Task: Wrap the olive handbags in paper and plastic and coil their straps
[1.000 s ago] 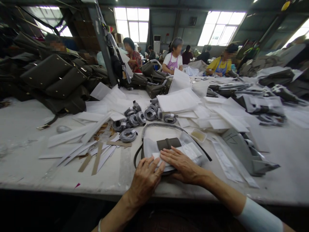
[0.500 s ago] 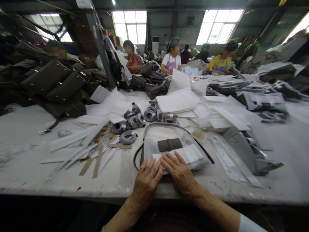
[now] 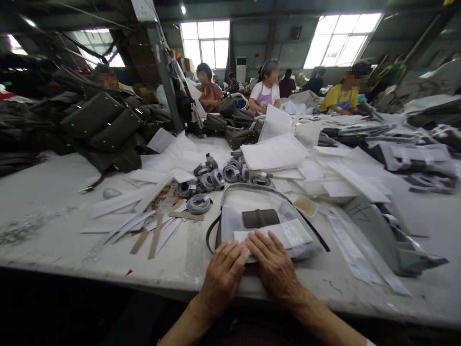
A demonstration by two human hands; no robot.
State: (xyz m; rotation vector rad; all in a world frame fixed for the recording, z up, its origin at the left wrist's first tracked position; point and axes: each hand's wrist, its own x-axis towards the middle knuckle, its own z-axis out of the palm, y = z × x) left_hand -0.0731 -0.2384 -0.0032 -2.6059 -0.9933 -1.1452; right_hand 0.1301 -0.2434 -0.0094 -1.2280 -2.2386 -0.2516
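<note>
A handbag [image 3: 230,215] wrapped in white translucent sheeting lies flat near the table's front edge. Its dark olive flap closure [image 3: 260,217] shows through the wrapping, and a dark strap [image 3: 312,225] runs along its right side. Across the front lies a white paper strip [image 3: 297,234] under clear film. My left hand [image 3: 226,266] rests on the bag's lower left, fingers stretched out. Beside it, my right hand [image 3: 272,262] lies flat on the strip and the lower middle of the bag. The two hands almost touch at the fingertips; what is under the palms is hidden.
Wrapped strap coils [image 3: 199,204] sit behind the bag, with white sheets [image 3: 275,153] stacked beyond. Cardboard and paper strips [image 3: 155,235] lie left. A small tray [image 3: 305,206] and a grey bag piece [image 3: 382,230] are right. Olive bags [image 3: 104,120] pile up far left. Several co-workers [image 3: 265,89] sit opposite.
The view has swung slightly left, so everything appears shifted to the right. Both hands stay on the wrapped bag, with hardly any change in their pose.
</note>
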